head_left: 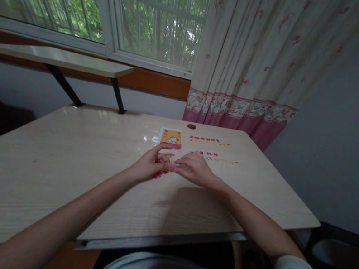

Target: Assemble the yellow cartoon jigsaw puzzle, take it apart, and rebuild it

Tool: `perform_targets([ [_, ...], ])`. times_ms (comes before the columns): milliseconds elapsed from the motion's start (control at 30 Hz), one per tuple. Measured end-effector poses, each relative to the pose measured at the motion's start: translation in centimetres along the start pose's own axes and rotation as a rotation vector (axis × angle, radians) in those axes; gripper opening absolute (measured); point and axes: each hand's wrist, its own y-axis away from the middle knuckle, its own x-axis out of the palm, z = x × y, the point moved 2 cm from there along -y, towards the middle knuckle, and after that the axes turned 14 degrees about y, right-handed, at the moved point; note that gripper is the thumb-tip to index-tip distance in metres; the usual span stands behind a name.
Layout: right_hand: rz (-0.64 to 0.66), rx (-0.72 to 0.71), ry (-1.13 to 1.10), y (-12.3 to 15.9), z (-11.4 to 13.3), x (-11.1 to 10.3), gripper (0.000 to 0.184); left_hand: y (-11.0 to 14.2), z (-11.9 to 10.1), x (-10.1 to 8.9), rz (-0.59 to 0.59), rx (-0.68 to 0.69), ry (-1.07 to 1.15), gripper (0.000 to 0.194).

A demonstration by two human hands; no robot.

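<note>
My left hand (150, 163) and my right hand (194, 167) meet at the middle of a pale wooden table (58, 160). Both pinch a small pink jigsaw piece (171, 167) between their fingertips. Under and beside my left hand lie a few joined red and yellow pieces (160, 174). Just beyond the hands lies an orange picture card (171, 137). To its right, two rows of loose red and yellow puzzle pieces (213, 150) are laid out on the table.
A small round hole (191, 126) is near the table's far edge. A narrow shelf (57, 58) on black brackets stands under the window. A floral curtain (255, 73) hangs at the back right. A dark chair (338, 253) is at the right.
</note>
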Motion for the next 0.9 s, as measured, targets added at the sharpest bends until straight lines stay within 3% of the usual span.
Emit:
perform_targets([
  [167, -0.051, -0.027, 0.056, 0.2, -0.4, -0.2, 0.020, -0.2, 0.1, -0.1, -0.019, 0.027, 0.020, 0.055],
  [267, -0.116, -0.008, 0.117, 0.6, -1.8, -0.9, 0.021, -0.2, -0.3, -0.9, -0.068, 0.042, -0.050, 0.048],
  [400, -0.170, 0.104, 0.249, 1.6, -5.3, -2.7, 0.021, 0.1, -1.4, -3.1, -0.135, 0.085, -0.453, 0.039],
  [500, -0.208, 0.204, 0.336, 2.5, -7.9, -4.2, 0.023, 0.3, -2.2, -4.5, -0.053, 0.135, -0.885, 0.037],
  [567, -0.242, 0.250, 0.370, 2.9, -9.0, -4.9, 0.024, 0.2, -2.4, -5.2, -0.033, 0.144, -1.043, 0.037],
  [900, -0.292, 0.286, 0.414, 3.3, -10.0, -4.9, 0.023, 0.2, -2.7, -5.5, 0.004, 0.170, -1.179, 0.027],
])
